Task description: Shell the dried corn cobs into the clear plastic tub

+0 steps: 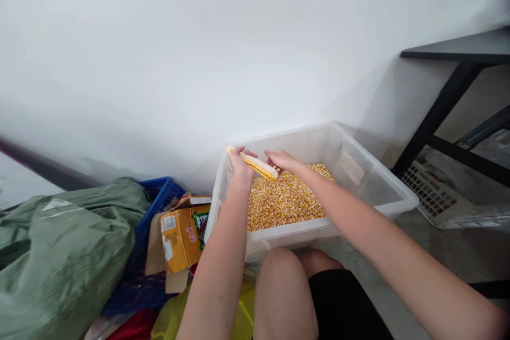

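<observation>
Cob point(258, 166) in left hand point(240, 162) and right hand point(281, 159), tip over tub rim point(221, 179).

From my feed the tub point(358, 180) reads as cloudy, translucent plastic, smooth with a faint sheen. The loose kernels point(282, 202) look dry, hard and yellow; the cob point(258, 166) is pale and rough where bare. The crate point(159, 196) is blue moulded plastic, the box point(179, 239) printed cardboard, creased and matt. The green sack point(67, 244) is possibly woven plastic, hard to tell. The frame point(438, 111) looks like black matt metal.
</observation>
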`<state>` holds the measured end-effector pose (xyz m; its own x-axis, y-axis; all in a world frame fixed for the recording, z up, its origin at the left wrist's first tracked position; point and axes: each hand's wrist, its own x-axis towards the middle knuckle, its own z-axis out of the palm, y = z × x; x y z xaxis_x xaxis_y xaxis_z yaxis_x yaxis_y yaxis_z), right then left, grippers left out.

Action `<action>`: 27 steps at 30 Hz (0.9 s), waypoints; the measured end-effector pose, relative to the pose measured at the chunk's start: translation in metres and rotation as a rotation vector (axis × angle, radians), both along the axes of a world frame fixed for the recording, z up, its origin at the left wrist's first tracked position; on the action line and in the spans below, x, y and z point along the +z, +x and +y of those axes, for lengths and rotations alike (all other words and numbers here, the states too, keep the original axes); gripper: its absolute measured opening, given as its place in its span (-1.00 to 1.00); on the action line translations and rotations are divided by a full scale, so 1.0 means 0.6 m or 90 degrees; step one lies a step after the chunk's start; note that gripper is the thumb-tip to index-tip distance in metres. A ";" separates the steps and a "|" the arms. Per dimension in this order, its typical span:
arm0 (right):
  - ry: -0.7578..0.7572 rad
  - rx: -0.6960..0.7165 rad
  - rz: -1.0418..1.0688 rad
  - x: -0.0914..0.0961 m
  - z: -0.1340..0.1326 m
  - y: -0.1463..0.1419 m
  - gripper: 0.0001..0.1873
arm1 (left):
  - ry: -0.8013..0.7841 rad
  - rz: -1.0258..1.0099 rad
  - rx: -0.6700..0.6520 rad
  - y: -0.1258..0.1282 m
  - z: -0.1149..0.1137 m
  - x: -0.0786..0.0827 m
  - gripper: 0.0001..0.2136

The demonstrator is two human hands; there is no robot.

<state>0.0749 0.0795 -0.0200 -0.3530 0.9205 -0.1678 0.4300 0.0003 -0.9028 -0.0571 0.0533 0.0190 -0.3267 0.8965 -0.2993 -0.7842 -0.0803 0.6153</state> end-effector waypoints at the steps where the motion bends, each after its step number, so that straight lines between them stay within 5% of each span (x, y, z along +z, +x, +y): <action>1: 0.011 -0.017 -0.007 0.000 0.003 0.007 -0.41 | -0.012 0.003 0.030 -0.003 0.001 -0.001 -0.84; 6: 0.086 0.002 0.009 0.017 -0.020 0.002 -0.33 | -0.080 -0.016 0.153 -0.026 0.006 -0.005 -0.88; 12: 0.288 -0.012 -0.085 0.034 -0.070 -0.044 -0.23 | -0.100 -0.036 0.146 -0.036 0.009 -0.007 -0.84; 20: 0.104 0.035 -0.023 0.022 -0.060 -0.037 -0.17 | -0.103 0.055 0.127 -0.020 0.010 -0.006 -0.78; 27: 0.255 0.040 -0.173 0.026 -0.065 -0.048 -0.12 | -0.145 0.109 0.258 -0.004 0.006 0.003 -0.80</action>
<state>0.0463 0.0403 -0.0046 -0.4018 0.9101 0.1009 0.6387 0.3575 -0.6813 -0.0592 0.0567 0.0209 -0.6967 0.6055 -0.3847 -0.6039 -0.2056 0.7701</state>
